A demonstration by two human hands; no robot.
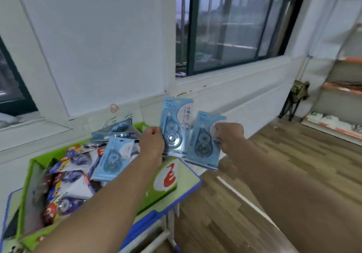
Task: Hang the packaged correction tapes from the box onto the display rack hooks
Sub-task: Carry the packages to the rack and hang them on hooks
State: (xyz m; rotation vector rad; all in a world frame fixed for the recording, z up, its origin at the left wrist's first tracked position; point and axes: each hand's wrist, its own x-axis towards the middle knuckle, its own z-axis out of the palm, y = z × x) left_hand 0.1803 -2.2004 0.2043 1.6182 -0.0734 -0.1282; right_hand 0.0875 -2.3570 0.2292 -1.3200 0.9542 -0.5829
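Your left hand pinches the left edge of one blue correction tape pack, fingers closed on the card. Your right hand grips a second blue pack at its right edge, fingers curled onto it. Both are flat glossy cards with clear rounded blisters, held upright side by side, edges overlapping. Below left, the green cardboard box on the worktop holds a loose heap of more packs.

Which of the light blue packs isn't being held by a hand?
The light blue pack lying on the pile in the green box. The other two are held up, one in the left hand, one in the right hand.
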